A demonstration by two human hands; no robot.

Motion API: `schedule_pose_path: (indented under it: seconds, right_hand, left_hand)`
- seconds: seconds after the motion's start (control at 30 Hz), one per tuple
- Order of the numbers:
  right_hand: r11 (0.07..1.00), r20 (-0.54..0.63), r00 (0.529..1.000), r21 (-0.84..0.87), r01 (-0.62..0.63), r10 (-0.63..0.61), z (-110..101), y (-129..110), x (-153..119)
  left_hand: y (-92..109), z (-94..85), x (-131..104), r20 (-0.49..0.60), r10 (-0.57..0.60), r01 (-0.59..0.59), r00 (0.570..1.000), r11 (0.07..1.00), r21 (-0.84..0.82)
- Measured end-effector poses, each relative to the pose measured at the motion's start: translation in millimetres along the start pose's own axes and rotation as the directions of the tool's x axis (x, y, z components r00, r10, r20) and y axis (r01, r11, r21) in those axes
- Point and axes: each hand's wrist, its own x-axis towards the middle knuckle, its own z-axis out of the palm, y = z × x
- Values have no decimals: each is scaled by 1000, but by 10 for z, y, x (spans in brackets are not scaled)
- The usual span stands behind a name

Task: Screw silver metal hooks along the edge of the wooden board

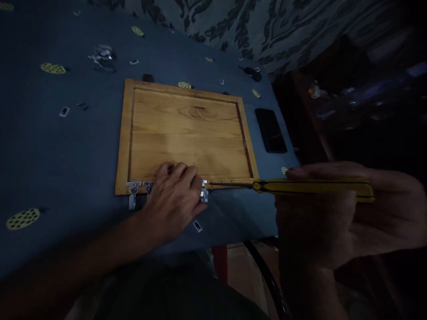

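Note:
A framed wooden panel [187,133] lies flat on the table, with small silver metal fittings [133,194] along its near edge. My left hand [178,191] rests over that edge with its fingers curled. Between its index finger and thumb, part of one silver metal fitting [204,194] shows; the rest is hidden under the hand. My right hand [347,213] is closed around the yellow handle of a screwdriver [307,186]. The dark shaft points left along the panel's near edge, its tip close to the fitting beside my left hand.
A blue patterned cloth [83,155] covers the table. A black phone [271,130] lies right of the panel. Silver metal pieces [102,58] and tiny dark bits [82,106] lie at the left. A dark object [252,72] sits at the far right by the patterned wall [230,22].

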Motion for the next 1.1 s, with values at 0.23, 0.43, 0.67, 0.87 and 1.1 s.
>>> schedule_pose_path:
  seconds: [0.23,0.43,0.67,0.87,1.1]
  right_hand:
    - [989,-65,987,10,151,-150,120,-16,87]
    - [994,-22,994,-25,109,-110,98,-12,89]
    - [992,-19,992,-13,124,-124,86,13,68]
    - [983,80,981,-33,179,-175,33,-17,34]
    - [977,194,960,-27,211,-202,31,-100,102]
  left_hand:
    - [3,18,-5,-11,-5,5,1000,1000,-2]
    - [7,9,-4,-19,-4,4,1000,1000,-15]
    - [4,8,-1,-23,1,-1,1000,1000,-15]
    - [8,-2,1,-10,0,-1,1000,1000,-25]
    - [7,-18,12,46,-14,12,999,999,44]
